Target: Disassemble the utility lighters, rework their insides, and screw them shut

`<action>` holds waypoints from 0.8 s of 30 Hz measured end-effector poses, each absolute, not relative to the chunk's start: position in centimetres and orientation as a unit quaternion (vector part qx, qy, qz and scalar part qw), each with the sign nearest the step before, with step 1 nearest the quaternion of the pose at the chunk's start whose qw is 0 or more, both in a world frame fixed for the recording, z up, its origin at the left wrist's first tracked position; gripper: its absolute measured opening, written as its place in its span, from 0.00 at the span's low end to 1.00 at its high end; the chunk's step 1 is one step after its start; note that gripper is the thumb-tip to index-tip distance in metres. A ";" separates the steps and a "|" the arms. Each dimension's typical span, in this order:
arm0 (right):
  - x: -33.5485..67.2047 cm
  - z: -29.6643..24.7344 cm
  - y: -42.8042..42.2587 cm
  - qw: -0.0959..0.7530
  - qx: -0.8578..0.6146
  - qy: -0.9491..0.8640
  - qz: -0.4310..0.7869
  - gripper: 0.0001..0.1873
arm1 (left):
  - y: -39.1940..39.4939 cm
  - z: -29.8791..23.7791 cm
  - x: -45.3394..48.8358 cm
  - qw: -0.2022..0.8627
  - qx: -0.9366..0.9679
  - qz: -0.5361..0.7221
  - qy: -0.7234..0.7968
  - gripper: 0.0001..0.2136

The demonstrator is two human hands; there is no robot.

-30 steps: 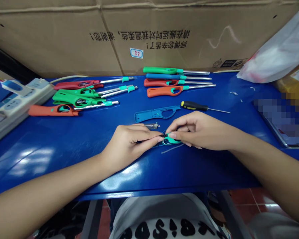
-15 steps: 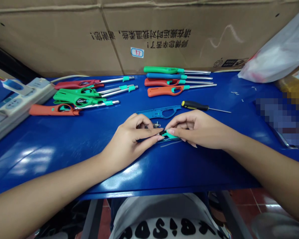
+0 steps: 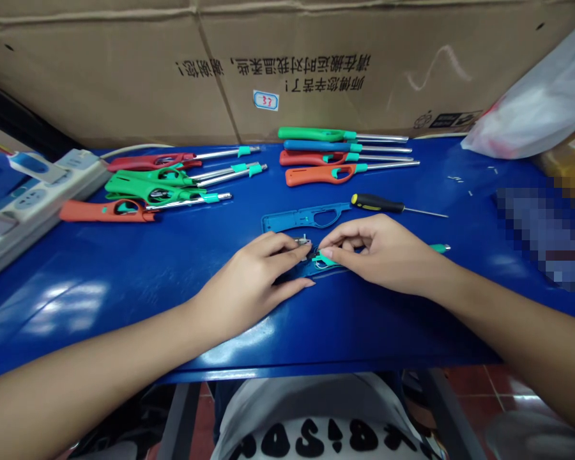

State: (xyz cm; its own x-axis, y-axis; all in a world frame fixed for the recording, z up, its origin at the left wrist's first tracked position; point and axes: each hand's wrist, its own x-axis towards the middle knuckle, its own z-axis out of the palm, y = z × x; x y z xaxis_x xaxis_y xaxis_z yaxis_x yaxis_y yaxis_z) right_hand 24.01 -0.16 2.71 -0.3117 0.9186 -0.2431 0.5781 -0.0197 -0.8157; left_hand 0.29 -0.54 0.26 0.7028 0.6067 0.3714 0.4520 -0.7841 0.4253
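My left hand (image 3: 256,275) and my right hand (image 3: 386,252) meet at the middle of the blue table (image 3: 124,281) over an opened blue lighter half. The right fingers pinch its teal trigger piece (image 3: 324,260). The left fingers press on the blue shell and touch a small metal part (image 3: 301,241). The lighter's tube with a teal tip (image 3: 439,248) sticks out past my right hand. A separate blue shell half (image 3: 301,219) lies just behind the hands.
A black and yellow screwdriver (image 3: 388,206) lies behind my right hand. Piles of long lighters rest at back left (image 3: 153,188) and back centre (image 3: 335,156). A power strip (image 3: 23,198) sits left, a plastic bag (image 3: 541,102) right, cardboard boxes (image 3: 287,64) behind.
My left hand lowered and flattened onto the blue shell on the table. The lighter tube's teal tip now shows beyond my right hand.
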 end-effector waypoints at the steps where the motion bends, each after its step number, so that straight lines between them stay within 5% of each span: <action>1: 24.0 2.7 -0.2 0.190 -0.555 -0.675 0.447 0.12 | -0.6 0.2 0.3 0.150 0.909 0.258 0.291 0.19; 12: 23.7 2.5 -0.5 0.226 -0.556 -0.664 0.446 0.09 | -0.6 -0.2 0.6 0.127 0.913 0.272 0.277 0.14; 24: 26.4 4.0 0.5 0.110 -0.407 -0.851 0.314 0.11 | -0.9 0.3 0.2 0.140 0.919 0.250 0.273 0.13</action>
